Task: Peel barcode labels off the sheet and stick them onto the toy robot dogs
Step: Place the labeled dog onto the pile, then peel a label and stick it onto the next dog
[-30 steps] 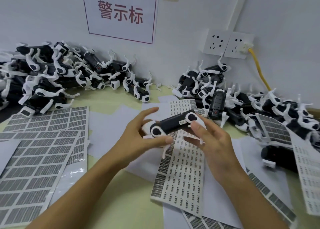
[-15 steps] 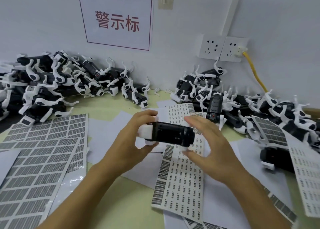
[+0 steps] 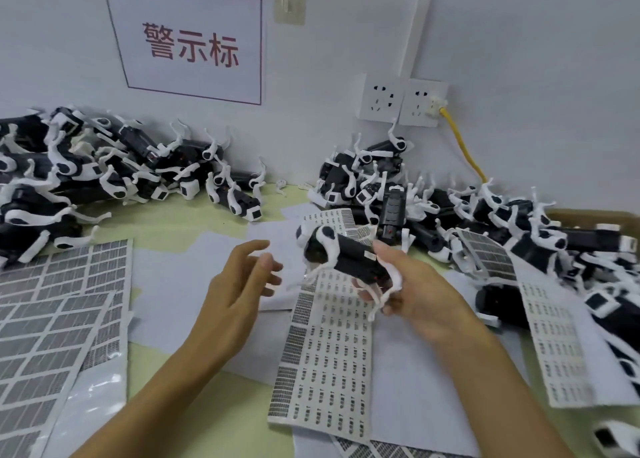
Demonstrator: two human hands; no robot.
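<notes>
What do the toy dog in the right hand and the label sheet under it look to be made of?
Toy dog in the right hand: apparently hard moulded plastic, a black body with faint sheen and thin matte white legs. Label sheet: likely paper stickers on a slick backing; it curls at the edges, as thin sheet would.

Bright, even indoor light with soft, faint shadows. Motion blur smears the left hand (image 3: 239, 284) and the toy dog (image 3: 346, 260) in the right hand (image 3: 415, 295). Wide-angle bending curves the wall sign (image 3: 190, 42) and frame edges. Glare on plastic film (image 3: 93, 398) at lower left.
</notes>
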